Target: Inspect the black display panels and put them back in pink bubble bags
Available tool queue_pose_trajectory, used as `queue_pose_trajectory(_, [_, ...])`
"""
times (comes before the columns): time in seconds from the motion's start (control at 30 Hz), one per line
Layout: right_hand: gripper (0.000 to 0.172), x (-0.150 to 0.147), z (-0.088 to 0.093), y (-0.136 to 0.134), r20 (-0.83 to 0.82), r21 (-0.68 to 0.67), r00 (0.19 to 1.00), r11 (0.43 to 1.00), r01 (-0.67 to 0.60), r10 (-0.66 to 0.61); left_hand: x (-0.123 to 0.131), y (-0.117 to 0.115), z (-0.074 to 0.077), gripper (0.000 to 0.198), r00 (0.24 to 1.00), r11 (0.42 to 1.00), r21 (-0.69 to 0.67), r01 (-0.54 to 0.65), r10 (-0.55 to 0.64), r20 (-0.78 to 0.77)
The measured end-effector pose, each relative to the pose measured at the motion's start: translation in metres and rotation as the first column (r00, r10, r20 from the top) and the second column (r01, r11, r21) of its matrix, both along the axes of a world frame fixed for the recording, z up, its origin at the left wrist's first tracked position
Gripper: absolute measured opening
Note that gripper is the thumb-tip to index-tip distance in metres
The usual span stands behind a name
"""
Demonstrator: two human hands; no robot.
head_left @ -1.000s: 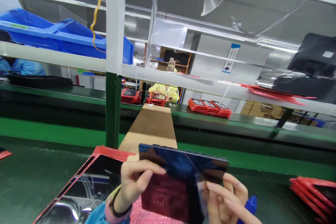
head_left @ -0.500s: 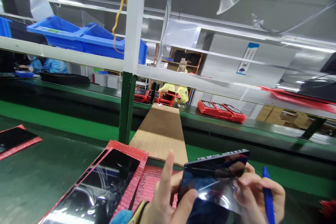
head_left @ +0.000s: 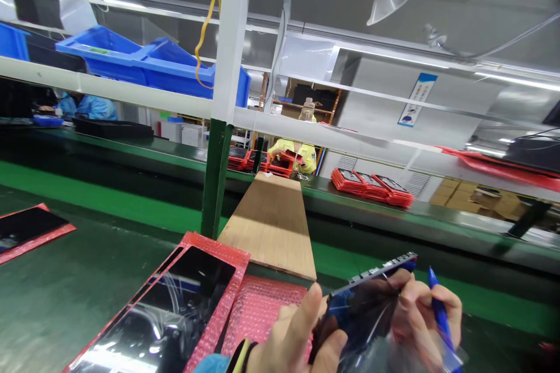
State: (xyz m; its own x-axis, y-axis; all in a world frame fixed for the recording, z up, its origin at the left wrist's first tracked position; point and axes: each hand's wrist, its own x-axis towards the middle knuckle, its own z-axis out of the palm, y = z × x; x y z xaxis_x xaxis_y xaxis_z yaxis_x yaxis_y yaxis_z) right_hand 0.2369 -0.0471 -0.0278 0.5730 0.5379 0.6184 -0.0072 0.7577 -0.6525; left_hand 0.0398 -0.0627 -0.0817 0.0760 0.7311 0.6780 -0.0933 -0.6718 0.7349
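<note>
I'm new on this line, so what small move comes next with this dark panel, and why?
Probably draw the clear film away from the dark glossy glass panel: the right hand, blue pen tucked in, pinches at its top edge, the left hand braces the side.

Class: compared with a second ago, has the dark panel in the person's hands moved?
Yes. The dark panel then covered the near end of the wooden board; now it lies right of that end, tilted flatter.
</note>
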Motion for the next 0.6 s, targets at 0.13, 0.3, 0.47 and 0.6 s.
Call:
queue_pose_trajectory(0.13, [0.038,-0.003,0.003,-0.001,-0.029,-0.098,1.0,0.995,0.002,-0.005,-0.003,-0.001,0.034,0.048,1.0,0.996,-0.085,-0.004,0.004,0.003])
queue_pose_trajectory(0.3, [0.039,-0.006,0.007,-0.001,-0.159,-0.267,0.984,0.956,-0.122,0.082,-0.012,0.01,0.069,0.057,0.987,0.972,-0.171,0.161,-0.155,0.05])
queue_pose_trajectory(0.47, [0.049,-0.005,0.007,0.003,-0.31,-0.411,0.95,0.898,-0.157,0.024,-0.018,0.024,0.072,0.067,0.872,0.873,-0.147,0.465,-0.423,0.245])
queue_pose_trajectory(0.6, [0.031,0.0,0.008,0.001,-0.127,-0.418,0.991,0.904,-0.09,0.039,-0.019,0.028,0.073,0.057,0.674,0.691,-0.167,0.704,-0.575,0.463])
